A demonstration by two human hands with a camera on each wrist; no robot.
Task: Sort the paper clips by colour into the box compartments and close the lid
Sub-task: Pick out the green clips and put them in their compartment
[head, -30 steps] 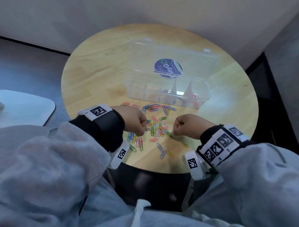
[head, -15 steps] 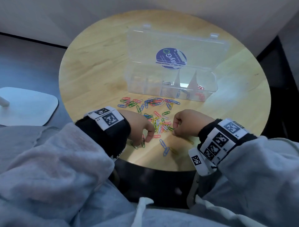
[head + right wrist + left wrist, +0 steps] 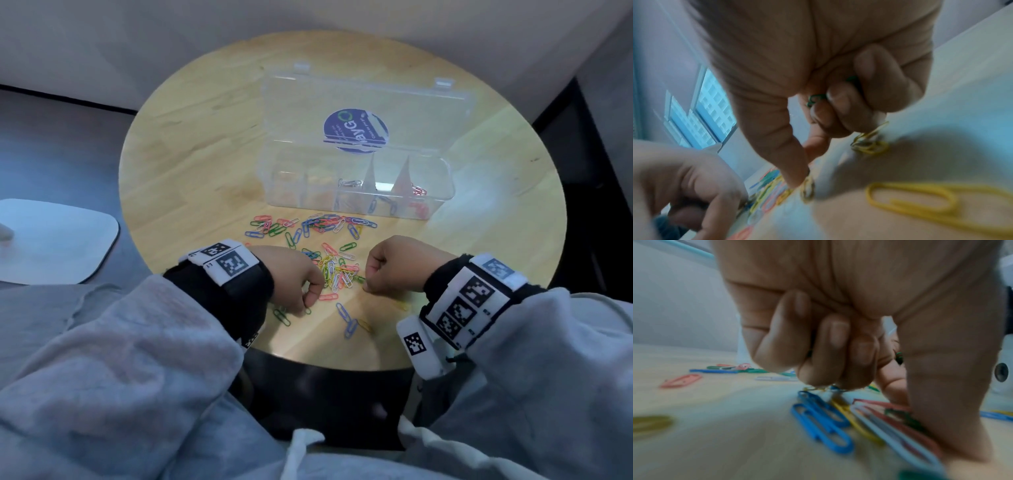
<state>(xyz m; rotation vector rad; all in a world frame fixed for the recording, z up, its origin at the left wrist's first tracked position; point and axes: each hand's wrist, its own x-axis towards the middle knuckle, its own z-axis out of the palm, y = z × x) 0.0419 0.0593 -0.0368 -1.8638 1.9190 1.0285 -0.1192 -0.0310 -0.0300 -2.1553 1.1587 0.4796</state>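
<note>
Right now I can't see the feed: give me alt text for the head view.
Two hands work a scatter of coloured paper clips on a round wooden table, the left hand and right hand both curled with fingertips down in the pile. Behind the clips a clear compartment box stands with its lid open, a few clips already in its right-hand compartments.

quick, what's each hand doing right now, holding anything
Left hand: fingers curled, holding green paper clips in the fist.
Right hand: fingers curled, holding green clips too.
</note>
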